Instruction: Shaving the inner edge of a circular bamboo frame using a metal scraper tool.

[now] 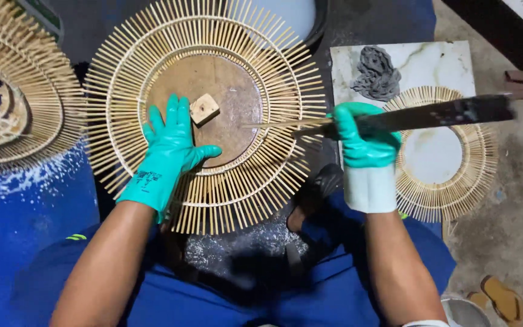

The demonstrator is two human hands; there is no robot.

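the fingers (171, 124) of the left hand (167, 154) lie spread wide and flat, pressing on the inner ring of the big round stick frame (207, 115); the fingers of the right hand (364, 139) are wrapped tight around the handle of a long dark blade (437, 113), which reaches out to the right. both hands wear green gloves.

the big frame, a sunburst of thin sticks bound between hoops, lies in front of the person on a round wooden board (225, 91), just above the knees. a small wooden block (204, 109) sits on the board near its middle, touching the left fingertips or just beside them. a single loose stick (279, 124) runs from the board's right side to the right hand, level with the spokes.

to the right, a smaller stick frame (449, 154) rests on a pale marble slab (449, 60) with a crumpled grey rag (376, 72) near its top. a stack of more frames (13, 91) sits at far left.

to do this well, i judge the flat hand should keep the frame from turning, and the blade's edge should stay away from the left fingers.
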